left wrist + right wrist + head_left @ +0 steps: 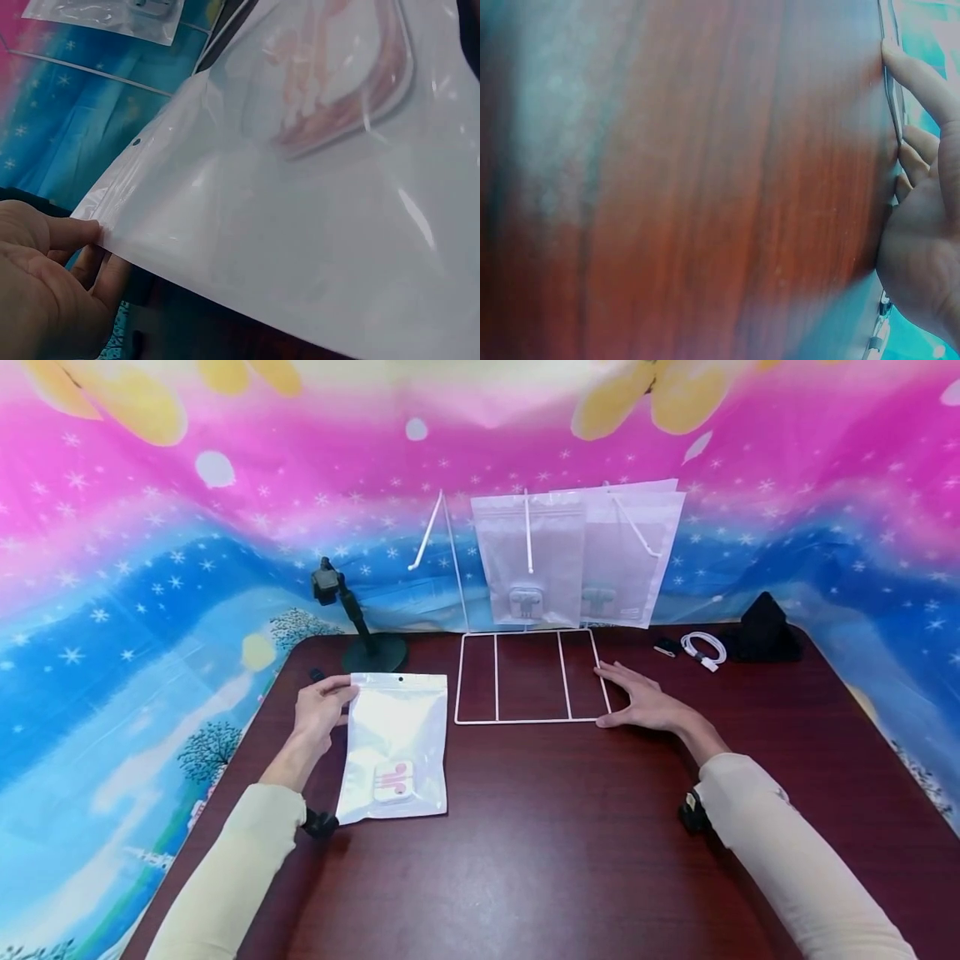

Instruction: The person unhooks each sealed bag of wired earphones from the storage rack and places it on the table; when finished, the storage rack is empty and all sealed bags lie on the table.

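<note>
My left hand (pixel 318 710) pinches the upper left corner of a white zip bag (pixel 393 727), its thumb and fingers on the zip edge in the left wrist view. Low in the bag is a packaged pair of pink earphones (pixel 393 781). On the right, my right hand (pixel 641 697) rests at the right side of a white wire rack (pixel 532 722), its fingers spread and fairly straight, fingertips touching the frame. From the rack's prongs hang two similar bags, a front bag (pixel 528 547) and a rear bag (pixel 637 539). The left prong (pixel 426 531) carries nothing.
A black stand (pixel 375 653) rises at the back left of the dark wooden table (pixel 525 860). Back right lie a coiled white cable (pixel 703 650), a small dark item (pixel 666 647) and a black angular object (pixel 765 631). A printed cloth (pixel 150 610) surrounds the table.
</note>
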### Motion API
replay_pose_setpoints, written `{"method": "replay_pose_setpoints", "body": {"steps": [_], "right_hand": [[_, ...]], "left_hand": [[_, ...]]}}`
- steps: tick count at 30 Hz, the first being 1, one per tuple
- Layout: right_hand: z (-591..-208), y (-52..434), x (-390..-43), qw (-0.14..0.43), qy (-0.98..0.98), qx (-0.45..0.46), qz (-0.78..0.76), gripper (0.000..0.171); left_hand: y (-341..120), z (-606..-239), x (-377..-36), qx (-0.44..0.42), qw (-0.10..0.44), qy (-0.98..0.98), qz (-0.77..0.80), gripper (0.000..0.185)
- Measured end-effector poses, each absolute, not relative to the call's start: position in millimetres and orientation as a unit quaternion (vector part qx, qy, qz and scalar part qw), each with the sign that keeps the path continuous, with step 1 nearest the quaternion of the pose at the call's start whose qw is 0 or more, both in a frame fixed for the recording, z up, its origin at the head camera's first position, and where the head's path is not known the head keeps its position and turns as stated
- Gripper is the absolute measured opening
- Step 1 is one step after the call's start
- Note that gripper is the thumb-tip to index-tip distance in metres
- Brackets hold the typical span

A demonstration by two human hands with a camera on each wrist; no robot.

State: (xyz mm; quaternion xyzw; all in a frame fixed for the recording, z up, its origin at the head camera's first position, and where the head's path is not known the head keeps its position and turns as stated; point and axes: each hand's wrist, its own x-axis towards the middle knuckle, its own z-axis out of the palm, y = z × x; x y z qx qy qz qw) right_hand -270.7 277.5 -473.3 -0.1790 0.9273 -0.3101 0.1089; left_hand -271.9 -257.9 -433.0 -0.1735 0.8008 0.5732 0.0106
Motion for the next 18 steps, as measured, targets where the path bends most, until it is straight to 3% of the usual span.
{"method": "replay_pose_setpoints", "body": {"steps": [18], "right_hand": [[-475.1,278.2,-272.3,0.113,0.928,-0.176,-0.308,0.101]], "left_hand": [[-248.8,-452.1,-277.3,-0.199,0.018,0.803,0.561,0.038]]}}
